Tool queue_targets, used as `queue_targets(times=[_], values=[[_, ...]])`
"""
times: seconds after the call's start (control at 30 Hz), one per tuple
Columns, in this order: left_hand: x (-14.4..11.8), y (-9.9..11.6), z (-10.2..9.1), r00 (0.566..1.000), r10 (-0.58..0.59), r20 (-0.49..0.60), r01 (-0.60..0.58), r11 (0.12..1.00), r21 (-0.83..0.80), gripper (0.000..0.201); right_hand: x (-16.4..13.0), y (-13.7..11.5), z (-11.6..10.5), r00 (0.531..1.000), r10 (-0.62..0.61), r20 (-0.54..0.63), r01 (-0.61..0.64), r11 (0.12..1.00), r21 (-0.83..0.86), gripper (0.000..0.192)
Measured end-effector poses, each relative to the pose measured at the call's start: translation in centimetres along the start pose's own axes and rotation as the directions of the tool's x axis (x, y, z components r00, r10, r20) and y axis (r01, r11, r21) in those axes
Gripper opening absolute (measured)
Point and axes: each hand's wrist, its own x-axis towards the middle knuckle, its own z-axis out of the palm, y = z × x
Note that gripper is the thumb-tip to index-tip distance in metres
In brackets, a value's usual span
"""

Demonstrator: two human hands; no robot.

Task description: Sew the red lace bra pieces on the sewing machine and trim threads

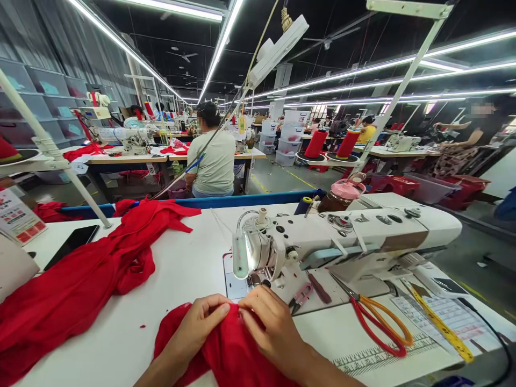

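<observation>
A piece of red fabric (pixel 231 349) hangs from both hands at the front edge of the white table. My left hand (pixel 201 322) pinches its upper edge between thumb and fingers. Close beside it, my right hand (pixel 268 325) is closed on the same edge, its fingertips partly hidden behind the knuckles. Just beyond the hands stands a white sewing machine (pixel 342 236), its lit needle area above the metal plate (pixel 236 282). The fabric's edge lies in front of that plate; whether it touches cannot be made out.
More red fabric (pixel 92 274) spreads across the left, near a black phone (pixel 72 244). Right of my hands lie pink thread snips (pixel 301 297), scissors with red and orange handles (pixel 379 325) and a yellow tape measure (pixel 441 325). Beyond the table sits a co-worker (pixel 212 156).
</observation>
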Motion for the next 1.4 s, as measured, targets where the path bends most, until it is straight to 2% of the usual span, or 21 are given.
queue_targets(times=[0.3,0.43,0.63,0.73,0.83,1.07,1.17,1.3,1.4], values=[[0.4,-0.3,-0.1,0.999,0.012,-0.032,-0.009,0.998,0.066,0.040,0.1,0.1,1.7,0.998,-0.052,-0.024,0.047,0.983,-0.175,0.018],[0.3,-0.2,0.0,0.999,-0.008,-0.036,0.010,0.998,0.063,0.042,0.2,0.1,2.1,0.999,0.036,-0.023,-0.037,0.998,-0.056,0.017],[0.4,-0.6,0.0,0.999,-0.034,-0.030,0.035,0.998,0.059,0.048,0.2,0.4,1.2,0.989,0.148,0.028,-0.150,0.985,0.091,0.016],[0.7,-0.7,-0.1,0.999,-0.023,-0.028,0.025,0.997,0.072,0.052,0.0,0.6,1.1,0.996,0.095,-0.001,-0.094,0.991,0.099,0.013],[0.7,-0.6,-0.1,1.000,-0.001,-0.029,0.004,0.996,0.088,0.051,-0.2,0.7,1.5,1.000,0.003,-0.027,-0.003,1.000,0.015,0.014],[0.6,-0.7,0.0,0.999,0.013,-0.032,-0.008,0.988,0.157,0.047,-0.1,0.4,2.5,0.999,0.028,-0.034,-0.029,0.999,-0.046,0.015],[0.6,-1.1,0.0,1.000,0.014,-0.013,-0.012,0.990,0.138,0.046,0.2,0.1,2.1,0.993,0.116,0.020,-0.117,0.992,0.046,0.015],[0.7,-1.6,-0.2,1.000,-0.002,-0.011,0.003,0.992,0.127,0.044,0.2,0.0,1.2,0.934,0.308,0.181,-0.348,0.900,0.261,0.013],[0.8,-1.8,-0.3,1.000,-0.019,-0.017,0.021,0.992,0.128,0.045,-0.1,0.2,0.8,0.928,0.323,0.186,-0.368,0.872,0.323,0.013]])
